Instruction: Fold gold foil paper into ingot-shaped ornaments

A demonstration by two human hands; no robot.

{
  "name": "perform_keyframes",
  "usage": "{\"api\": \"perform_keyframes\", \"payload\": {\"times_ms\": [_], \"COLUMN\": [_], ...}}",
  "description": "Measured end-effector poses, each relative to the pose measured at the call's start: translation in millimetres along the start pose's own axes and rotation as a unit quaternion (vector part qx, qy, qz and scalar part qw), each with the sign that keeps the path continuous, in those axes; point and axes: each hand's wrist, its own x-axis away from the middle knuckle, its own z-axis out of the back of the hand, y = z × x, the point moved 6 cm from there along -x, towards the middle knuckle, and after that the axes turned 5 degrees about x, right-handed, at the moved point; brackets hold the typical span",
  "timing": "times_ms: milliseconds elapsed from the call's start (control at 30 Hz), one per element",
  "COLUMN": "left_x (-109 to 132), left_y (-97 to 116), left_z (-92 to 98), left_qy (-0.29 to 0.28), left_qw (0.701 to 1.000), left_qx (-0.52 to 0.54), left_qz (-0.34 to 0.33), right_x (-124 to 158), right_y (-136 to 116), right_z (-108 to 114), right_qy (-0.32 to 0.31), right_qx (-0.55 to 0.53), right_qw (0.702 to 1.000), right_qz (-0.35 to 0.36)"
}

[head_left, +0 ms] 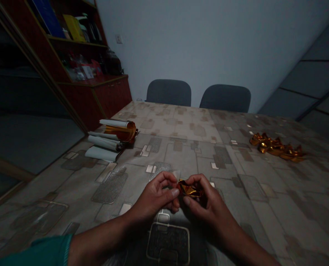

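Pinching a crinkled gold foil piece (188, 189) between the wrists, seen from my remote station: the right hand (207, 201) closes thumb and fingers on it; the left hand (153, 197) curls half-closed, thumb just beside it, contact unclear. Glossy crumpled foil twists (276, 147) lie at 2 o'clock, white-backed foil rolls (119, 131) at 10 o'clock, on a patterned tabletop (181, 155).

Glossy gold foil (188, 189) — probably metallised plastic

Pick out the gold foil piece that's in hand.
The crumpled gold foil piece pinched between the left hand and right hand; the other gold pieces lie in a row on the tabletop, off to the right.
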Motion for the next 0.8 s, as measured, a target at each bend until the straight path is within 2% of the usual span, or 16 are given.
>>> {"api": "perform_keyframes", "payload": {"times_ms": [133, 333, 500, 633, 800], "left_x": [0.0, 4.3, 5.3, 2.9, 1.1], "left_y": [4.0, 15.4, 17.2, 15.7, 15.8], "left_z": [0.9, -2.3, -5.3, -2.9, -0.7], "left_qy": [-0.001, 0.026, 0.017, 0.035, 0.041], "left_qw": [0.997, 0.983, 0.982, 0.986, 0.989], "left_qx": [-0.073, -0.144, -0.151, -0.128, -0.105], "left_qz": [-0.037, -0.108, -0.114, -0.104, -0.098], "right_x": [-0.9, -2.9, -3.0, 0.0, -0.4], "right_y": [0.4, 0.0, 2.7, 9.1, 12.6], "right_z": [0.9, -0.2, -2.0, -2.9, 1.7], "right_qy": [0.0, -0.009, -0.024, -0.038, -0.018], "right_qx": [0.038, 0.053, 0.052, 0.013, -0.059], "right_qw": [0.999, 0.999, 0.998, 0.999, 0.998], "right_qz": [0.005, 0.005, 0.013, -0.01, -0.021]}}
